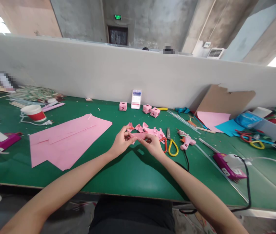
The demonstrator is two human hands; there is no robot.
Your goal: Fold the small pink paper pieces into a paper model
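Note:
My left hand (122, 140) and my right hand (151, 144) meet over the green table (128, 182), both closed on a small piece of pink paper (137, 137). Fingertips pinch it from either side; its full shape is partly hidden. Just behind the hands lie several pink paper scraps (144, 126). To the right of my right hand rest scissors (173, 147) with yellow and red-orange handles. A pink glue gun (186, 139) lies beyond them. Farther back stand pink paper cubes with cut openings: one cube (122, 106) on the left and two cubes (155, 112) on the right.
Pink sheets (72, 139) cover the left side, with a paper cup (34, 113) behind. Purple power strips (228, 165) with cables sit at both sides. Cardboard (223, 99) leans against the white partition (91, 68). Other scissors (252, 141) lie far right.

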